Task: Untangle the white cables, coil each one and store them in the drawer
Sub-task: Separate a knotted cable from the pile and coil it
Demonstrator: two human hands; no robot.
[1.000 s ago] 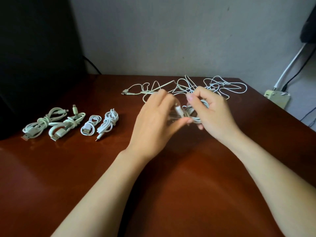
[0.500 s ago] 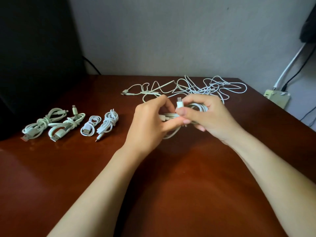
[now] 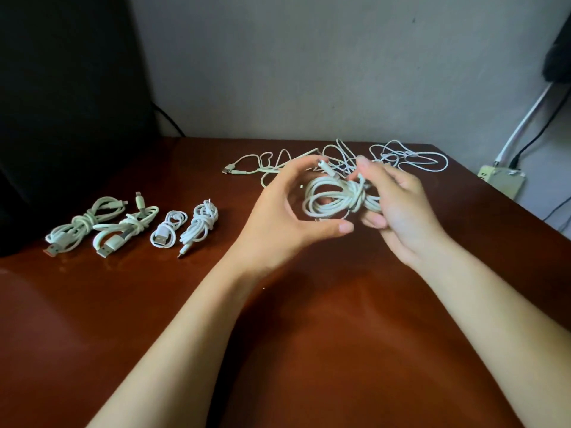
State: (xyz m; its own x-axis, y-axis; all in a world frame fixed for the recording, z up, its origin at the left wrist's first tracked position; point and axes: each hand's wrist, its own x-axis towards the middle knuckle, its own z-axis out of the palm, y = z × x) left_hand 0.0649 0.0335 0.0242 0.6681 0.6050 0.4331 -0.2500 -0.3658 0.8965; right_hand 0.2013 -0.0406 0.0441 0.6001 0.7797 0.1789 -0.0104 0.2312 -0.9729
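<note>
A dark red-brown surface [image 3: 309, 350] runs back to a grey wall [image 3: 309, 72], and I am working over the middle of it. A second ago my hands were pressed close together, winding the tail round the coil [image 3: 336, 199]. Now my left hand [image 3: 287, 217] has spread into a wide curve round the coil's left loop, fingertips up by the plug end [image 3: 323, 164] and thumb underneath; whether it really grips I cannot tell. My right hand [image 3: 398, 211] grasps the coil at its wrapped waist, fingers curled round it.

I judge the wrap nearly finished, with only the plug left to tuck in.

The coil hangs between my hands above the surface, its long axis running left to right. The plug points up and away from me, toward the loose tangle [image 3: 401, 159] just beyond my hands. Four finished bundles [image 3: 168, 230] lie well to the left of my left hand.
</note>
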